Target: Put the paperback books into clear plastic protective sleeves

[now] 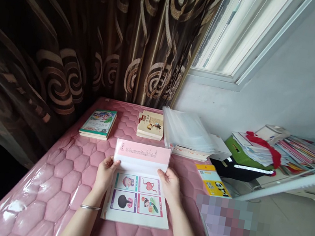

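Pinching opposite sides of the open booklet: left grip, thumb uppermost; right grip, likewise.

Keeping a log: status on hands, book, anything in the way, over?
Left hand, right hand: gripping opposite sides of picture book. Over pink mattress. Green book, plastic covers beyond, not blocking.

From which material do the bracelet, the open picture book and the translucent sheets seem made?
Bracelet: probably polished metal, silvery and shiny.
Open picture book: apparently smooth paper, with thin printed pages.
Translucent sheets: likely thin, smooth plastic, given their milky see-through look.
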Tool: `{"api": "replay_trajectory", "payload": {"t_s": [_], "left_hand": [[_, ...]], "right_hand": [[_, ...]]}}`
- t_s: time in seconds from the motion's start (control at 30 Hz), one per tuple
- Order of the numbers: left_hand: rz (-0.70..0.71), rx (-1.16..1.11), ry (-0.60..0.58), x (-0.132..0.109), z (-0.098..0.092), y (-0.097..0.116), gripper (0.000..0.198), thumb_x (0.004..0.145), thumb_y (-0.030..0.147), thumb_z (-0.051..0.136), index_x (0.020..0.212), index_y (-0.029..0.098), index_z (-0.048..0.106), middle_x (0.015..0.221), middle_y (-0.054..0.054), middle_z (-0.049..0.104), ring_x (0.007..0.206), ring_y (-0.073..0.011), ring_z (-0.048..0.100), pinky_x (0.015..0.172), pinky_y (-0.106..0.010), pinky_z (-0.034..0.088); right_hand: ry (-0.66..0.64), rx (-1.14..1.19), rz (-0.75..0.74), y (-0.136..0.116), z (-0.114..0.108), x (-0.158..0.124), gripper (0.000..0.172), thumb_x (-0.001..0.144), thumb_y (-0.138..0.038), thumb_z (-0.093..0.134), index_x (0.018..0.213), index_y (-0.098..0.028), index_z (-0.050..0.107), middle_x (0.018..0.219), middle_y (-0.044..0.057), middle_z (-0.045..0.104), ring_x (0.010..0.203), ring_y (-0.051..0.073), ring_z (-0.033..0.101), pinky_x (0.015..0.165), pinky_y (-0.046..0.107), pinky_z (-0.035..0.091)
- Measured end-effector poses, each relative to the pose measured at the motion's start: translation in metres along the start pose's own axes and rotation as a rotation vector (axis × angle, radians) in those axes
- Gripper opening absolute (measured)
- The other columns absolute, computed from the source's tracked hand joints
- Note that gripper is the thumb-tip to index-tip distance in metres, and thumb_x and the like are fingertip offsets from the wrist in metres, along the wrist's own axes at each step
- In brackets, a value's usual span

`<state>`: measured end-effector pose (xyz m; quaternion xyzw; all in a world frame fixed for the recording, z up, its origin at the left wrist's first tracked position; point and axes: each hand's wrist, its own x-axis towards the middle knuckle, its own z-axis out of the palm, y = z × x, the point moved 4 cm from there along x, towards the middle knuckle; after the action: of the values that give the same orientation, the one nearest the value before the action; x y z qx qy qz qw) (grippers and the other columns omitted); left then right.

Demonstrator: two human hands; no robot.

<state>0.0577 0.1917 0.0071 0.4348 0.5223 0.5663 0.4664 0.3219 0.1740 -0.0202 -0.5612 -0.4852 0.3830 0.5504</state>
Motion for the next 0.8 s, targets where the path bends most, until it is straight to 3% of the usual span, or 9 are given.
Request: {"api": "replay_trajectory", "payload": {"t_s": [0.2, 0.33, 0.5, 0.63, 0.8], "left_hand": [[0.037, 0.101, 0.081, -0.001, 0.001, 0.0, 0.039, 0.067, 0.055, 0.069, 0.071, 0.016, 0.063, 0.068, -0.003, 0.066, 0.065, -0.017, 0.057, 0.062, -0.026, 0.043], [0.047, 0.155, 0.065, -0.002, 0.001, 0.0, 0.036, 0.071, 0.052, 0.066, 0.07, 0.016, 0.062, 0.067, -0.003, 0.066, 0.064, -0.0162, 0.055, 0.062, -0.025, 0.043], [0.048, 0.182, -0.055, 0.0, -0.001, -0.005, 0.034, 0.069, 0.049, 0.069, 0.076, 0.017, 0.063, 0.069, -0.001, 0.065, 0.066, -0.0162, 0.056, 0.063, -0.024, 0.043], [0.022, 0.239, -0.008, 0.002, -0.005, -0.01, 0.033, 0.068, 0.049, 0.068, 0.072, 0.017, 0.062, 0.062, 0.001, 0.06, 0.061, -0.015, 0.052, 0.059, -0.024, 0.039], [0.024, 0.203, 0.036, 0.002, -0.002, -0.006, 0.035, 0.068, 0.051, 0.066, 0.073, 0.017, 0.062, 0.065, 0.0, 0.061, 0.062, -0.0149, 0.051, 0.06, -0.024, 0.039]], "right_hand": [[0.066, -0.17, -0.01, -0.001, -0.004, -0.001, 0.044, 0.077, -0.064, 0.058, 0.078, -0.021, 0.063, 0.078, 0.006, 0.07, 0.073, 0.023, 0.063, 0.066, 0.032, 0.05], [0.114, -0.311, -0.04, 0.002, -0.011, 0.001, 0.044, 0.079, -0.065, 0.055, 0.072, -0.022, 0.062, 0.074, 0.003, 0.067, 0.073, 0.021, 0.061, 0.064, 0.028, 0.048], [0.042, -0.247, -0.07, 0.008, -0.013, 0.004, 0.043, 0.078, -0.062, 0.059, 0.085, -0.021, 0.068, 0.087, 0.006, 0.071, 0.084, 0.023, 0.064, 0.072, 0.031, 0.051], [-0.032, -0.173, -0.054, 0.004, -0.011, 0.005, 0.043, 0.073, -0.058, 0.067, 0.094, -0.02, 0.07, 0.093, 0.008, 0.073, 0.09, 0.026, 0.065, 0.076, 0.034, 0.053], [-0.023, -0.161, -0.052, 0.002, -0.012, 0.005, 0.035, 0.073, -0.053, 0.068, 0.086, -0.02, 0.07, 0.09, 0.008, 0.074, 0.085, 0.026, 0.067, 0.075, 0.035, 0.053]]}}
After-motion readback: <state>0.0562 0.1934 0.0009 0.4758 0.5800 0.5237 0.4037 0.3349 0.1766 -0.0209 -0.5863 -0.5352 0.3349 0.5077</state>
